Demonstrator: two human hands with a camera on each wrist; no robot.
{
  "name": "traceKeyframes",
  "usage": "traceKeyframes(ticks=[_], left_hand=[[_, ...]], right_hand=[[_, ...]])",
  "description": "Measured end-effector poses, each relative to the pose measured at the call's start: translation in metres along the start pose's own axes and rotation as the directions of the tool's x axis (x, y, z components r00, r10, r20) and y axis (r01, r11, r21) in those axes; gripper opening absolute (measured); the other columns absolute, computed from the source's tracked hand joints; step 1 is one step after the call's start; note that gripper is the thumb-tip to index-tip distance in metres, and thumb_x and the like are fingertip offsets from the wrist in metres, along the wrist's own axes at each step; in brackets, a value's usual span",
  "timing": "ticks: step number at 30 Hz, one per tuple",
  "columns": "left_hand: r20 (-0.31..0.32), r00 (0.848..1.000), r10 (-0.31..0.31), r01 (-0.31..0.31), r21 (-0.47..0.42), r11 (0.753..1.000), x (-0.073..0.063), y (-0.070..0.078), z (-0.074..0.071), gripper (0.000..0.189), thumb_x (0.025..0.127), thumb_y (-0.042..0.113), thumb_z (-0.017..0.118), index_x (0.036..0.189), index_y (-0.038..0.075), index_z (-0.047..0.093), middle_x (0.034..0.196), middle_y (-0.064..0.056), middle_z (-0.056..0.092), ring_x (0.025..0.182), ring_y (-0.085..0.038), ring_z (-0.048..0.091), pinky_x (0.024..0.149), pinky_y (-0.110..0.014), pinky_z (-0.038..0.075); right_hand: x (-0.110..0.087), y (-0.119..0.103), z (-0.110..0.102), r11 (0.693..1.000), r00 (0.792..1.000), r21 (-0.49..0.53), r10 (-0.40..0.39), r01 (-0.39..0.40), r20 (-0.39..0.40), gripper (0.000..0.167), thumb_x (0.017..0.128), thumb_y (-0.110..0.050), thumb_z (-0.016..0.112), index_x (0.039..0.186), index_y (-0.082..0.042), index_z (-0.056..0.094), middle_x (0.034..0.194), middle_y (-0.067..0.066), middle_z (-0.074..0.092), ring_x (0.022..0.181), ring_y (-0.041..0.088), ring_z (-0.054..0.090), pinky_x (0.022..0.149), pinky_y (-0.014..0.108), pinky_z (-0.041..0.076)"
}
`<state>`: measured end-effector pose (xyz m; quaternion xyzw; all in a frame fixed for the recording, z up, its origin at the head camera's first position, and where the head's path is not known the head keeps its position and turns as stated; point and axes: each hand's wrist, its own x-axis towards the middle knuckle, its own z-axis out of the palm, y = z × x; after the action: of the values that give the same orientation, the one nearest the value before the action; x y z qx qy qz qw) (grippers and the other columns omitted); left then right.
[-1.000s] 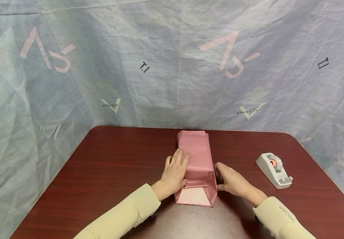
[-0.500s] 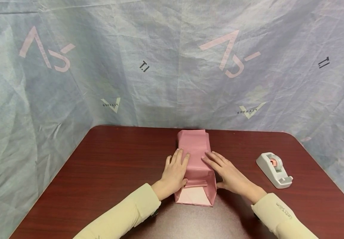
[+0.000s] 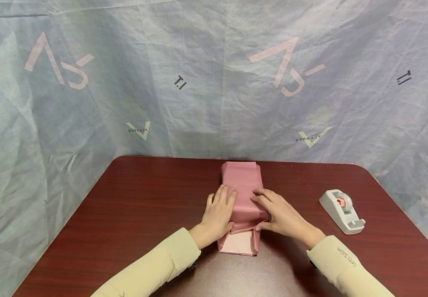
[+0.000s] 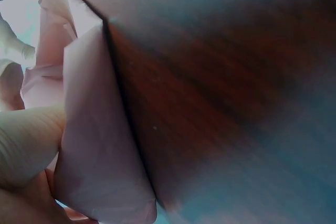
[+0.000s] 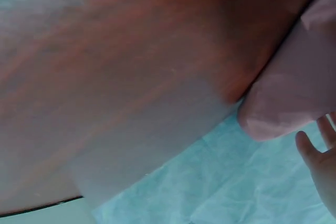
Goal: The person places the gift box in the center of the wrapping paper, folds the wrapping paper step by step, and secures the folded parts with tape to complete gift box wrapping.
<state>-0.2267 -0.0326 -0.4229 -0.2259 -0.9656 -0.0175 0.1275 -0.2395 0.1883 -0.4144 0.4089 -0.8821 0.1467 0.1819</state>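
Note:
A long pink paper-wrapped package [image 3: 244, 202] lies lengthwise on the table, its near end unsealed with a pale inner flap [image 3: 237, 242] showing. My left hand [image 3: 215, 212] rests on its left side, fingers spread over the top and thumb near the front edge. In the left wrist view the left thumb [image 4: 31, 137] lies against the folded pink paper [image 4: 102, 129]. My right hand [image 3: 282, 212] touches the right side, fingertips on top, while its thumb presses the near right side flap [image 3: 256, 237] inward. The right wrist view shows the package's far end [image 5: 273, 114].
A white tape dispenser [image 3: 341, 212] stands on the dark red wooden table [image 3: 154, 198], to the right of the right hand. Behind the table hangs a grey-blue printed cloth [image 3: 199, 103], which also runs along both sides.
The right hand came up from beside the package, laying its fingers on top. Its thumb then moved left, folding the near right flap inward. The left hand has stayed in place.

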Motion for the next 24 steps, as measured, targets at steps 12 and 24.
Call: traceKeyframes(ticks=[12,24], left_hand=[[-0.001,1.0,0.011,-0.011,-0.004,1.0,0.0,0.0,0.0,0.093,0.067,0.039,0.078,0.14,0.011,0.029,0.144,-0.019,0.027,0.135,-0.032,0.025,0.1,-0.047,0.031],[0.007,1.0,0.007,-0.007,-0.001,1.0,0.0,-0.001,-0.001,0.092,0.067,0.039,0.078,0.14,0.012,0.03,0.144,-0.019,0.027,0.135,-0.032,0.025,0.1,-0.047,0.031]], right_hand=[[0.009,-0.005,0.002,0.996,0.998,-0.065,0.058,-0.057,0.006,0.066,0.063,-0.044,0.078,0.114,-0.009,0.055,0.122,0.012,0.05,0.114,0.027,0.046,0.088,0.047,0.04],[0.006,0.007,-0.016,0.997,0.99,0.072,-0.002,-0.008,0.142,0.078,0.055,-0.024,0.085,0.124,-0.01,0.054,0.131,0.013,0.048,0.121,0.027,0.045,0.09,0.049,0.042]])
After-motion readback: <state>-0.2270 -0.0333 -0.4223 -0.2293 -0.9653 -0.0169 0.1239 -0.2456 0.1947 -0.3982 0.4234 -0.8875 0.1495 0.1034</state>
